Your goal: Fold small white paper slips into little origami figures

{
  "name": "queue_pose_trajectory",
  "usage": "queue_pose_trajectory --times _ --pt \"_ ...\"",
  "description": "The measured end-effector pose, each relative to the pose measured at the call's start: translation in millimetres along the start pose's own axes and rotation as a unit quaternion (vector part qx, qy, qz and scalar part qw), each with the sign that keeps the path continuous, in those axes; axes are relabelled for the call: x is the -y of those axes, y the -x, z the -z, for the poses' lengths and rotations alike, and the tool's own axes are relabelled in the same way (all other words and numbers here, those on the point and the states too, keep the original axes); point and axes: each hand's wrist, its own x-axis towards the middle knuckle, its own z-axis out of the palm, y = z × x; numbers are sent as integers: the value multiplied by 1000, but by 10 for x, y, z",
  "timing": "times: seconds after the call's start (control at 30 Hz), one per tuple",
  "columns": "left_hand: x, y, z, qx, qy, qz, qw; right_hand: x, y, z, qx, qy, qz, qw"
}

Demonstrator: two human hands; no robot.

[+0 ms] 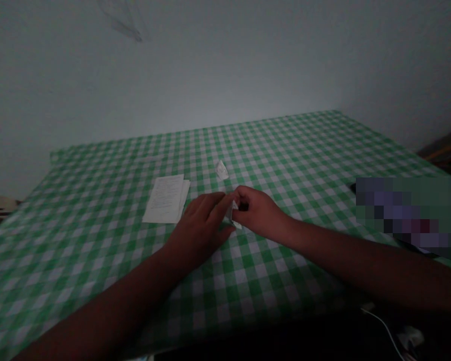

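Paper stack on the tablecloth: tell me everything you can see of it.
The paper stack is a small pile of white sheets, with lines of small print on the top sheet, too blurred to read. The sheets lie flat and slightly fanned, their edges offset along the right side. It rests directly on the green-and-white checked tablecloth. The left hand is close by its right side, apparently not touching it.
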Motion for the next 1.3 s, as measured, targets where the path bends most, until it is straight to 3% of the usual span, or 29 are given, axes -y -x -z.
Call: queue_pose_trajectory --times 0.43,0.87,1.03,1.13,1.3 --pt "-47 -24 -11 -2 -44 -9 999 67 24 -34 -38 78 18 996" --pt "-20 -20 -5 -17 -1 10 1000 93 45 -20 -25 39 28 999" --pt "69 4 16 -23 65 27 997 111 43 64 -17 -2 44 999" --pt "133 12 33 -3 124 61 990 126 39 134 -12 8 85 996" --pt "187 4 56 -8 155 88 984 140 52 198 30 88 227 969"
